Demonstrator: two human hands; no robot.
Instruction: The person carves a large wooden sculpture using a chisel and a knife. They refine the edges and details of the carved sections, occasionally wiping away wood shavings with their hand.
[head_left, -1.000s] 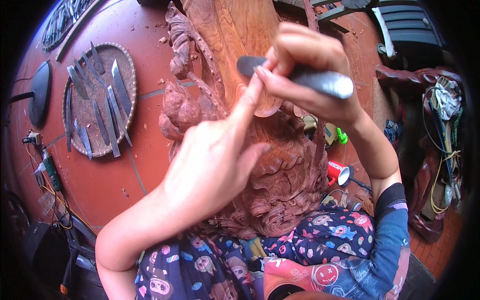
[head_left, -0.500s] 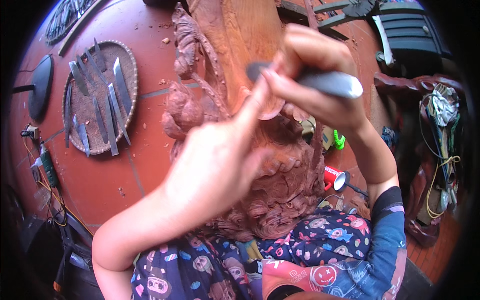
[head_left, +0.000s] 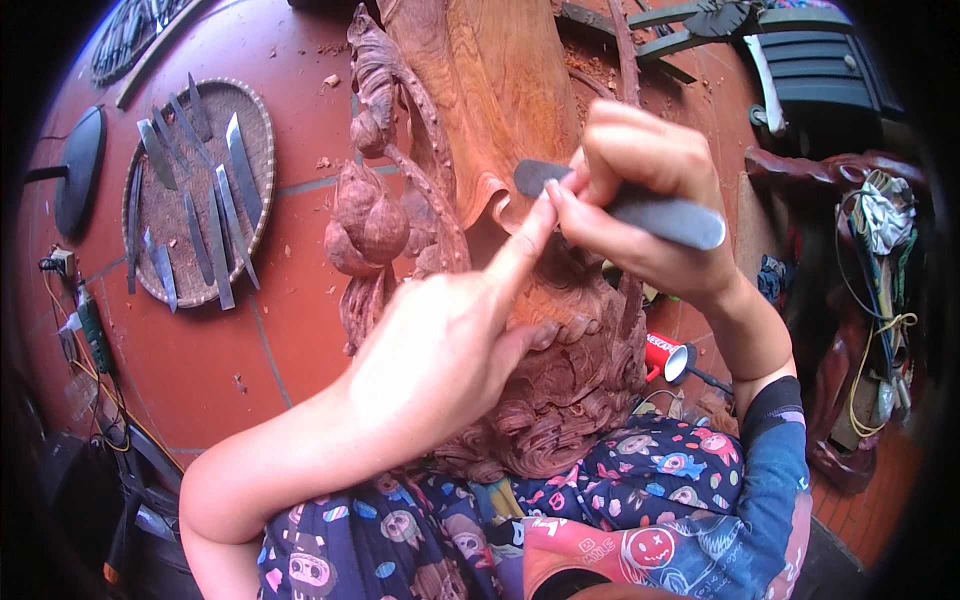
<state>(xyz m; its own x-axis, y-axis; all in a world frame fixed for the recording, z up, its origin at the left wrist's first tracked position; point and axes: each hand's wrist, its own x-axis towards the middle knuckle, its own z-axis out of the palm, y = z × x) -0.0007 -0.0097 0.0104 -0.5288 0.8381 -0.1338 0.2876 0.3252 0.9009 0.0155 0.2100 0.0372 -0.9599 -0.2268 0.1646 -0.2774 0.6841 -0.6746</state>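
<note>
Fingers of right hand [head_left: 655,190] wrapped tight around grey metal chisel [head_left: 640,208], blade end pointing left, tip pressed to reddish wood carving [head_left: 480,150] at a curled leaf edge. Left hand [head_left: 450,350] mostly relaxed, index finger stretched forward, fingertip braced against blade near the tip as a guide; holding nothing itself. Carving standing tall at centre, upper panel smooth, lower part dense with scrolls and a round bud on its left side, base close to patterned clothing at the lower edge.

Best done, by the look of it, with short shallow pushes, guiding finger kept behind the cutting edge, wrist low, pressure along the grain of the curl rather than across it. Risk of slipping into the thin leaf edge if forced.

Further out: round woven tray [head_left: 255,130] at left on red tiled floor [head_left: 290,320], holding spare chisels [head_left: 215,205]. Red cup [head_left: 665,357] at right, beside carving's lower part.
</note>
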